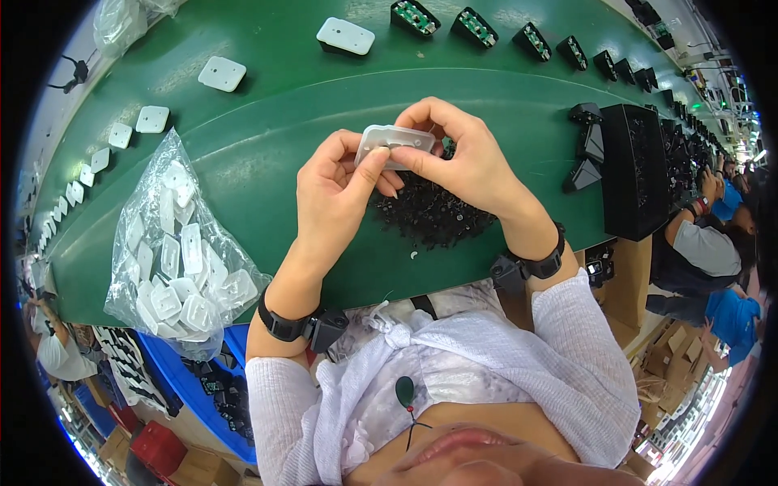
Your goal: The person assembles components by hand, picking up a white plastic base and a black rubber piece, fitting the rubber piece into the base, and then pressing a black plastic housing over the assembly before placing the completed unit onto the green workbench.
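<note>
Between both hands, above the green table, is a white plastic cover (395,136) with rounded corners, tilted so its inner side shows. My left hand (334,185) pinches its left end, thumb across the near edge. My right hand (463,155) grips the other end, thumb pressed on the inner face and fingers behind. A small dark spot shows near the left thumb; I cannot make out what it is. Just below the hands lies a heap of small black parts (433,217), partly hidden by my right hand.
A clear bag of white covers (182,263) lies at left. White-topped units (221,74) and black housings with green circuit boards (475,27) line the far belt (308,93). At right stand black housings (585,154) and a black box (632,170). A blue bin (198,397) sits below left.
</note>
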Demonstrator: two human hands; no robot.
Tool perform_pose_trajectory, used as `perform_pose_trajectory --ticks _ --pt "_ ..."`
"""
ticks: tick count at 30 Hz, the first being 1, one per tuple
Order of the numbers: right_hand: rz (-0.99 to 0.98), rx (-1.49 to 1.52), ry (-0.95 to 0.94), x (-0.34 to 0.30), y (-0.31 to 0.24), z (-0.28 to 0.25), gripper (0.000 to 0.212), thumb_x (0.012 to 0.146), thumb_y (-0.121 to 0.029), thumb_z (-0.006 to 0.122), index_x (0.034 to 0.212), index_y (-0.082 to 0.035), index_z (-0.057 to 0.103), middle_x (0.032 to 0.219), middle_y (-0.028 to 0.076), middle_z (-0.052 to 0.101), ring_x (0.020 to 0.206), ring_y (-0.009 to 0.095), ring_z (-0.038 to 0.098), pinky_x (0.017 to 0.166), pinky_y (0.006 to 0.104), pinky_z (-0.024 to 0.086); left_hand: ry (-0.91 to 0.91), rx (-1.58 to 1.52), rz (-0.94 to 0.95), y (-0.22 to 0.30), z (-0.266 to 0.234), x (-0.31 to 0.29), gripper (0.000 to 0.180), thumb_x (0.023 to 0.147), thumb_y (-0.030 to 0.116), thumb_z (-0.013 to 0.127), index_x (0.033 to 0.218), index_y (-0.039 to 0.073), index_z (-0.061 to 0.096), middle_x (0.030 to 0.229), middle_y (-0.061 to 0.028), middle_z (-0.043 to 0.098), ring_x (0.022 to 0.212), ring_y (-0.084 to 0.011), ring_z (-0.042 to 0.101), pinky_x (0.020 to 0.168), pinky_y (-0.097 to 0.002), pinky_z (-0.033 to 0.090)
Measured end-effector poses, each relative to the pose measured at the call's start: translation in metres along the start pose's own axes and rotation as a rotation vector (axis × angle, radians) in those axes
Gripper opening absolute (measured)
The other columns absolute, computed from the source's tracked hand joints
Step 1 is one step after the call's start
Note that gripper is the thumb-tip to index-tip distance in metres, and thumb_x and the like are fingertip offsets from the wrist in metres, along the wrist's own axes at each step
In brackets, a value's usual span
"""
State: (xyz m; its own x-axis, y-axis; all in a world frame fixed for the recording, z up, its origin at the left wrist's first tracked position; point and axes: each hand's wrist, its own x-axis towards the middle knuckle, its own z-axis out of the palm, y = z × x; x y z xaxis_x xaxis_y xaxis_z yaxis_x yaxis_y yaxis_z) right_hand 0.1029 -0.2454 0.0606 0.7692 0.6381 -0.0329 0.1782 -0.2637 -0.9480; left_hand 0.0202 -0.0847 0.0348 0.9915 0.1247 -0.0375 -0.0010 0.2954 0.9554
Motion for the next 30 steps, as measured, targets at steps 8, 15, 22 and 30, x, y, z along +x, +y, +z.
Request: perform_pose_trajectory --ticks 8,15,22,30 --pt "-0.086 0.037 0.075 0.005 0.014 0.007 0.026 0.081 -0.014 0.073 0.096 -0.003 0.056 0.086 0.001 0.059 0.076 0.008 0.054 0.068 0.0236 0.044 0.034 -0.044 -0.048 0.006 -0.002 0.009 0.021 0.096 0.008 0.051 0.11 -0.008 0.052 0.086 -0.013 0.064 0.069 -0.0172 0.065 0.061 -0.026 0.054" --pt "-0.069 -0.059 -0.019 0.042 0.027 0.001 0.039 0.08 -0.024 0.075 0.109 -0.004 0.056 0.094 0.001 0.059 0.082 0.009 0.054 0.073 0.0264 0.046 0.229 0.219 -0.053 -0.012 -0.042 0.027 0.016 0.097 0.007 0.047 0.107 -0.005 0.047 0.078 -0.0141 0.064 0.058 -0.0143 0.062 0.052 -0.0232 0.049" --pt "-0.253 -0.973 0.457 0.154 0.059 -0.038 0.045 0.079 -0.032 0.068 0.111 -0.002 0.06 0.107 0.019 0.057 0.098 0.034 0.056 0.083 0.0448 0.047 0.379 0.971 0.104 -0.036 -0.075 0.041 0.012 0.091 0.012 0.057 0.097 0.001 0.057 0.081 -0.0101 0.06 0.066 -0.0233 0.059 0.058 -0.0358 0.046" --pt "-0.138 -0.679 0.301 0.13 0.062 -0.058 0.042 0.079 -0.026 0.069 0.113 -0.004 0.058 0.105 0.015 0.058 0.096 0.027 0.058 0.083 0.0372 0.048 0.395 1.373 0.18 -0.024 -0.047 0.027 0.044 0.078 0.031 0.072 0.104 0.001 0.052 0.094 -0.0126 0.052 0.081 -0.0283 0.057 0.063 -0.0399 0.05"
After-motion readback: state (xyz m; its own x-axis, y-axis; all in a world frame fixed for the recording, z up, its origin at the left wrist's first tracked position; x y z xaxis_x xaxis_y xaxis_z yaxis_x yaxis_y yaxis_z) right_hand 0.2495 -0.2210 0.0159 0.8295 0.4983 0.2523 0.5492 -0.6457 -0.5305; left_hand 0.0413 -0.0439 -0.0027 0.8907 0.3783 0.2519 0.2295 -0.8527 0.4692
